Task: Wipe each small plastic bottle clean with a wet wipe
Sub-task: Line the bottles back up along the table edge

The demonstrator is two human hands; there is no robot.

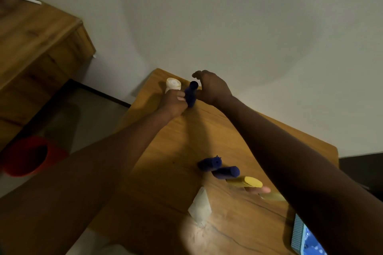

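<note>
**Blue bottle between two hands at the table's far end**

The small dark blue plastic bottle (191, 94) stands tilted at centre frame on the wooden table (186, 141). The left hand (174, 104) is curled, fingertips against it. A white round-topped bottle (173, 84) pokes above the knuckles, and which bottle the hand grips is unclear. The right hand (211, 89) is beside it, fingers loosely bent, holding nothing. Lower right, the forearm partly hides a yellow bottle (246, 181). A crumpled white wet wipe (200, 206) lies below.

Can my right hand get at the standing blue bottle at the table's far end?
Probably yes: the right hand is open right beside the blue bottle with nothing between them; the left hand, gripping a white bottle, sits on the other side.
</note>
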